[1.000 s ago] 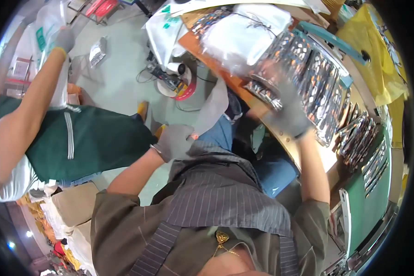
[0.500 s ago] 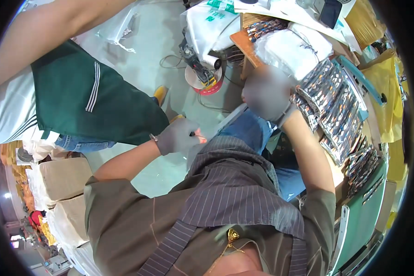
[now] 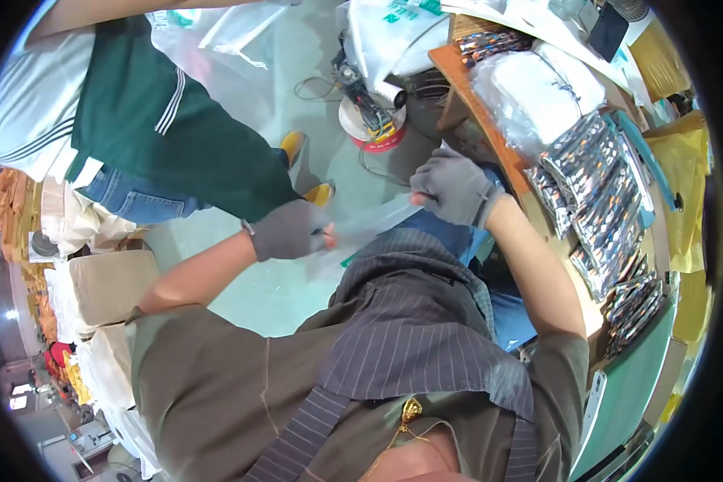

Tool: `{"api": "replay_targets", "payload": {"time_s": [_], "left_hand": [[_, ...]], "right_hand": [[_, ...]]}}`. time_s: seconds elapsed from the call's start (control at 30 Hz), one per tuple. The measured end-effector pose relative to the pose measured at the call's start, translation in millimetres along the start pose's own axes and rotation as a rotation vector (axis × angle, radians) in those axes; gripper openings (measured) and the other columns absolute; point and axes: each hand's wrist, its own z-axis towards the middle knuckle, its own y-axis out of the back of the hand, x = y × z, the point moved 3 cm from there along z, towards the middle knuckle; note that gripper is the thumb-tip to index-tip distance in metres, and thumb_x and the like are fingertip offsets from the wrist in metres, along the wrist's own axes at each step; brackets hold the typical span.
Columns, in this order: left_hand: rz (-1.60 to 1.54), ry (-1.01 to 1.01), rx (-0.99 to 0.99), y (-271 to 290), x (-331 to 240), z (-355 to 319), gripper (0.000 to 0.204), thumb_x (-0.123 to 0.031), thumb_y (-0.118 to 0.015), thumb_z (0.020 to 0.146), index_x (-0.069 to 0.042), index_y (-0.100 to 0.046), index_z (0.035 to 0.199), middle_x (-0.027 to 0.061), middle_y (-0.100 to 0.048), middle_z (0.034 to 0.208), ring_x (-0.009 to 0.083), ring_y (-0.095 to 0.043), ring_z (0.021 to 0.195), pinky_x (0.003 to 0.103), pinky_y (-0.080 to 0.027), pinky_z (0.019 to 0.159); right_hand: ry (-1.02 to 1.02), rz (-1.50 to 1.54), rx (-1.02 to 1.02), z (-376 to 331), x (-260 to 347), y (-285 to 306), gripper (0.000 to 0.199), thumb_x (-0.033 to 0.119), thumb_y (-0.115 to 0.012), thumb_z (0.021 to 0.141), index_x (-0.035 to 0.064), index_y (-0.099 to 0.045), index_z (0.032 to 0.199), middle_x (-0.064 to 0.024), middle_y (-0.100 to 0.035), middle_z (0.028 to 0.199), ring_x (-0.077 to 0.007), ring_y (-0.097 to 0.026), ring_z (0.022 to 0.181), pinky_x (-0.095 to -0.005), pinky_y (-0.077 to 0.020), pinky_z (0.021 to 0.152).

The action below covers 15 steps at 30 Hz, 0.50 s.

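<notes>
A clear plastic bag (image 3: 375, 223) is stretched between my hands, in front of my striped apron. My left hand (image 3: 289, 230), in a grey glove with bare fingertips, is closed on the near left end of the bag. My right hand (image 3: 456, 189), gloved the same way, grips its far right end with the fingers folded in. A small green print shows low on the plastic. The bag's lower left part is faint against the floor.
At my left stands another person in a dark green apron (image 3: 169, 128), beside a large clear bag (image 3: 233, 36). A power tool (image 3: 367, 104) rests on a round red-and-white reel (image 3: 386, 145). Right, a wooden table (image 3: 460, 84) bears white bags (image 3: 542, 92) and patterned packets (image 3: 594, 193). Cartons (image 3: 112, 285) lie left.
My right hand, blurred near the table edge before, has come left and slightly down; the plastic is now taut between both hands. The other person's arm has moved up, toward the far left.
</notes>
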Motion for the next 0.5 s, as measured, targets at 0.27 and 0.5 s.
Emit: {"api": "replay_targets", "payload": {"time_s": [0.27,0.5], "left_hand": [[0.067,-0.028,-0.031,-26,-7,1,0.031,-0.03,-0.058,0.085,-0.004,-0.056,0.071,0.0122,-0.056,0.064,0.0278,-0.056,0.061,0.038,-0.04,0.054],[0.62,-0.111,-0.177,19,-4,-6,0.019,-0.023,-0.058,0.082,-0.006,-0.056,0.074,0.0108,-0.053,0.066,0.0302,-0.056,0.066,0.04,-0.042,0.056]], "right_hand": [[-0.057,-0.049,-0.054,-15,-8,23,0.008,0.021,-0.06,0.074,0.0126,-0.059,0.074,-0.0047,-0.062,0.079,-0.0234,-0.06,0.083,-0.0357,-0.0409,0.085],[0.066,-0.136,-0.207,-4,22,33,0.007,0.014,-0.06,0.071,0.0102,-0.054,0.074,-0.0051,-0.056,0.073,-0.0239,-0.057,0.075,-0.0351,-0.0426,0.076]]}}
